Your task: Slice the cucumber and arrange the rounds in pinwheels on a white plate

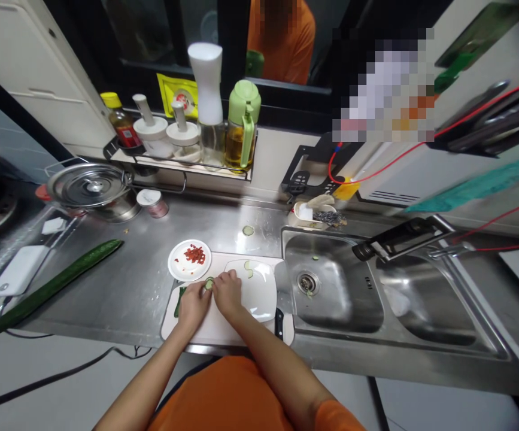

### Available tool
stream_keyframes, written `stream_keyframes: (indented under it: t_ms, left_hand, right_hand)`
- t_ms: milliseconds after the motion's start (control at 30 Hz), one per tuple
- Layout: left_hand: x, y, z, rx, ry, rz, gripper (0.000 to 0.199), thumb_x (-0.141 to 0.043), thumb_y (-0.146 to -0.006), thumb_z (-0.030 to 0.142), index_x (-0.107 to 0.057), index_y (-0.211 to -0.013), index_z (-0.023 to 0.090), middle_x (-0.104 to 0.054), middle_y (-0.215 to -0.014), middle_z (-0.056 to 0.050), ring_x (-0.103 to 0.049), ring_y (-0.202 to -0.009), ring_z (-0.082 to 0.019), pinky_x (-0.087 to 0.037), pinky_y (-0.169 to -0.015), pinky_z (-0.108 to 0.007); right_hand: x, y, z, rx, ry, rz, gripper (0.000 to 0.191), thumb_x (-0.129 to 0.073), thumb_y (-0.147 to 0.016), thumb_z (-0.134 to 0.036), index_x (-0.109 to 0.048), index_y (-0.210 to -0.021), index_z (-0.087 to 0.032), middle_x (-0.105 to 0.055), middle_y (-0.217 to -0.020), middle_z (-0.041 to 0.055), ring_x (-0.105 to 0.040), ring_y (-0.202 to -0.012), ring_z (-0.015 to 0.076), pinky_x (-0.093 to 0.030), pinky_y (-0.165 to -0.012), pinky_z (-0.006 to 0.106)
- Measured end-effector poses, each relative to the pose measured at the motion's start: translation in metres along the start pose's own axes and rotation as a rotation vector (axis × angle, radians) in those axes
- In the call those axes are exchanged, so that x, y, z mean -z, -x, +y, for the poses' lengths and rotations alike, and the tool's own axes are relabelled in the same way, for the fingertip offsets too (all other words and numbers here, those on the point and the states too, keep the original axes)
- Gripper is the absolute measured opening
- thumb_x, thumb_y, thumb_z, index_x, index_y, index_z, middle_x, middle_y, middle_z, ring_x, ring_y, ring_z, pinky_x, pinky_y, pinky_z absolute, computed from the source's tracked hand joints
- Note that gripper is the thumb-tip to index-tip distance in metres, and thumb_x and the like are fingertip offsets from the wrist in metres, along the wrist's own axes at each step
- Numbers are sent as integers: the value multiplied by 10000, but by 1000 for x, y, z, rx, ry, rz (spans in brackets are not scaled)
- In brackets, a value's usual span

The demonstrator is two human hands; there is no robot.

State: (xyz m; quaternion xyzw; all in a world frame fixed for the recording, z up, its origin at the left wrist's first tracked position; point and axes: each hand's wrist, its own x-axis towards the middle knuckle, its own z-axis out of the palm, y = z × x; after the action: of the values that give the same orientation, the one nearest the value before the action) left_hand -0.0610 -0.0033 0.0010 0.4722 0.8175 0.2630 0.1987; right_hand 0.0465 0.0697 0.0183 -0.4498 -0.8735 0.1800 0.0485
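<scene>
My left hand (193,306) and my right hand (228,294) meet over the cutting board (199,339). Between their fingertips is a thin cucumber slice (209,283), with the fingers of both hands closed at its edges. A dark green cucumber piece (179,303) lies on the board left of my left hand, partly hidden by it. Just right of my right hand, a white rectangular plate (266,293) carries a few cucumber slices (248,269) near its back edge. Behind my left hand stands a round white plate (175,271) of chopped red pepper (195,254).
A knife (279,323) lies at the board's right end, beside the double sink (335,305). One cucumber slice (248,230) rests on the steel counter behind. Leftward are a long whole cucumber (66,272) and a lidded pot (115,203). A condiment rack (196,164) hangs behind.
</scene>
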Motion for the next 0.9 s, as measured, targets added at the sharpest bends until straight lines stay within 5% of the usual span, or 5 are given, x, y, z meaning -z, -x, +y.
stream_keyframes:
  t_ms: [333, 533, 633, 767, 900]
  left_hand:
    - [3, -1, 3, 28, 66, 23, 248, -508, -756, 290, -636, -932, 169, -661, -932, -85, -599, -862, -223, -452, -805, -348]
    - [22, -1, 7, 218, 323, 51, 301, -526, -760, 344, -606, -999, 180, -657, -906, -55, -571, -675, -152, -461, -692, -287]
    - [29, -7, 17, 480, 708, -113, 313, -514, -805, 399, -587, -985, 154, -645, -808, -44, -537, -572, -106, -428, -550, -220]
    - [28, -17, 41, 858, 1159, -524, 338, -474, -867, 421, -571, -932, 104, -634, -735, -70, -519, -486, -68, -380, -436, -164]
    - [19, -22, 65, 972, 1357, -816, 300, -497, -876, 377, -571, -912, 88, -650, -770, -94, -579, -542, -82, -412, -438, -153]
  right_hand:
    - [0, 5, -2, 69, 12, 13, 172, -499, -906, -271, -651, -847, -216, -617, -881, 69, -431, -963, 224, -308, -735, 334]
    - [12, 1, 9, -51, -481, 19, 116, -527, -827, -170, -633, -787, -193, -640, -778, 1, -528, -802, 145, -369, -747, 255]
    - [27, 2, 24, -111, -871, -39, 80, -550, -791, -214, -623, -780, -181, -626, -753, -10, -549, -732, 125, -399, -681, 227]
    - [52, 4, 46, -120, -1179, -160, 132, -631, -726, -300, -618, -755, -172, -609, -727, -14, -531, -682, 115, -401, -641, 226]
    - [70, 7, 66, -164, -1301, -259, 228, -717, -648, -343, -631, -759, -163, -605, -709, -15, -535, -673, 115, -404, -639, 237]
